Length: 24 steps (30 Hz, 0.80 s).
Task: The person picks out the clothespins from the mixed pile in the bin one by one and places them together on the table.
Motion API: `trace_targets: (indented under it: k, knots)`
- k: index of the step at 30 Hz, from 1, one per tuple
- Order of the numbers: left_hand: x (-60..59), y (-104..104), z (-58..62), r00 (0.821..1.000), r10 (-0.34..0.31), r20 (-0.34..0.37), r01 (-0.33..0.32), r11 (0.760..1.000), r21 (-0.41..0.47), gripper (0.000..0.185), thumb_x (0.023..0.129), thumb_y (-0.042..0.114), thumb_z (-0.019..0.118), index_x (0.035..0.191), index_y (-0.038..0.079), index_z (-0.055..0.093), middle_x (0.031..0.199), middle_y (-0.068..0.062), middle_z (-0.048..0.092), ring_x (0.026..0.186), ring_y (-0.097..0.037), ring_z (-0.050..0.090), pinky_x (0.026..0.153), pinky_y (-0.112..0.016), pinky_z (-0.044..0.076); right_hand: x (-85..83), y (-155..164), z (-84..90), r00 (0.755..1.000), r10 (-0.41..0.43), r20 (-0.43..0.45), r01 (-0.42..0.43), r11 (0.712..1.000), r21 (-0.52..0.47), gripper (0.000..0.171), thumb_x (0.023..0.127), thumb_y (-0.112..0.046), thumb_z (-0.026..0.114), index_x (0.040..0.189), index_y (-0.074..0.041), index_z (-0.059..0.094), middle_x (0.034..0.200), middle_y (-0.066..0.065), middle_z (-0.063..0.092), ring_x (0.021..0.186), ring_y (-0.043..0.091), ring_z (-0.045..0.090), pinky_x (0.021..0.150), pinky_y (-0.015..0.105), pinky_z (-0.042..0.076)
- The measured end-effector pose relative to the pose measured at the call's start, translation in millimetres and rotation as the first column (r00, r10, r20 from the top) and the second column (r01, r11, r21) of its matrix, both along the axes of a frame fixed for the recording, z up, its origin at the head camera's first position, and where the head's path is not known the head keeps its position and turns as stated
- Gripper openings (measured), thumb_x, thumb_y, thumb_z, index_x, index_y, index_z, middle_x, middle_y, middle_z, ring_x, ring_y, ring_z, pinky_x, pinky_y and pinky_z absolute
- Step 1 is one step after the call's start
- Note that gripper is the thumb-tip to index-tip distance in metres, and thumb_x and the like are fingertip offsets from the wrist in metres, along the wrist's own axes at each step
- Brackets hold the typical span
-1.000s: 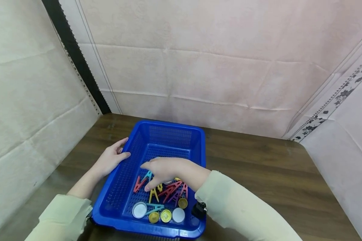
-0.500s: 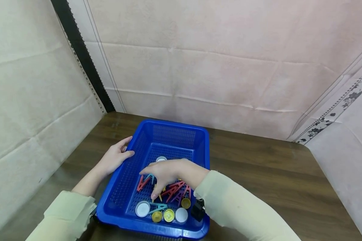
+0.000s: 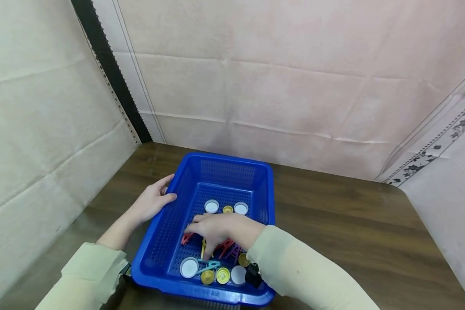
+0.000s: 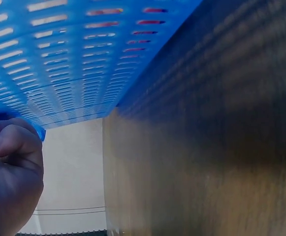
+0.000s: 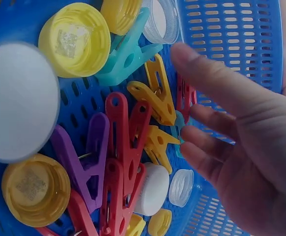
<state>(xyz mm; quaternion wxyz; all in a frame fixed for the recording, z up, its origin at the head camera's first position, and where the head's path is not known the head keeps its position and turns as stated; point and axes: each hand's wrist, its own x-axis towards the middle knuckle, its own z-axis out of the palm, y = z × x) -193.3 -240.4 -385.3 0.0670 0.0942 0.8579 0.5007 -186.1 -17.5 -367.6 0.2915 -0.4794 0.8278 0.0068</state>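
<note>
A blue plastic basket (image 3: 226,172) stands on the table in the head view, holding clothespins and round caps. My left hand (image 3: 150,205) grips its left rim, fingers bent over the edge in the left wrist view. Down inside the basket, my right hand (image 3: 217,229) hovers over the clothespins with thumb and fingers spread. In the right wrist view, the thumb tip is close to a teal clothespin (image 5: 128,56) and a yellow clothespin (image 5: 157,93). The fingertips lie near a light blue clothespin (image 5: 178,130), partly hidden. Red clothespins (image 5: 125,137) and a purple clothespin (image 5: 86,164) lie beside them.
White caps (image 3: 189,267) and yellow caps (image 3: 222,275) line the basket's near end. Another white cap (image 3: 211,206) and more caps lie beyond the right hand. The wooden table (image 3: 341,206) is bounded by a pale cloth wall (image 3: 255,94) behind and at both sides.
My right hand has moved slightly towards the near end of the basket, uncovering caps behind it. The left hand keeps its grip on the rim. The whole scene has shifted right in view.
</note>
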Motion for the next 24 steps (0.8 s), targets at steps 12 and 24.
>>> trace_targets:
  k: [12, 24]
  knots:
    - [-2.8, -3.4, -1.4, 1.000, -0.010, -0.019, 0.009, 0.999, -0.042, 0.068, 0.093, 0.020, 0.055, 0.149, 0.004, 0.019, 0.110, -0.024, 0.061, 0.074, -0.022, 0.067, 0.059, -0.034, 0.056, 3.3, -5.3, -8.2, 1.000, 0.017, -0.015, -0.017, 1.000, -0.005, 0.074, 0.076, -0.035, 0.077, 0.140, -0.029, 0.040, 0.129, -0.008, 0.037, 0.112, 0.006, 0.041, 0.085, 0.021, 0.043]
    - [-1.9, -1.8, 1.5, 1.000, 0.007, 0.006, -0.007, 1.000, 0.018, 0.069, 0.093, 0.018, 0.056, 0.149, 0.005, 0.020, 0.104, -0.021, 0.062, 0.073, -0.023, 0.065, 0.060, -0.036, 0.055, 3.9, -6.5, -10.0, 0.999, -0.041, 0.019, 0.042, 0.998, -0.055, 0.072, 0.075, -0.034, 0.078, 0.138, -0.029, 0.043, 0.131, -0.005, 0.036, 0.104, 0.006, 0.047, 0.082, 0.021, 0.044]
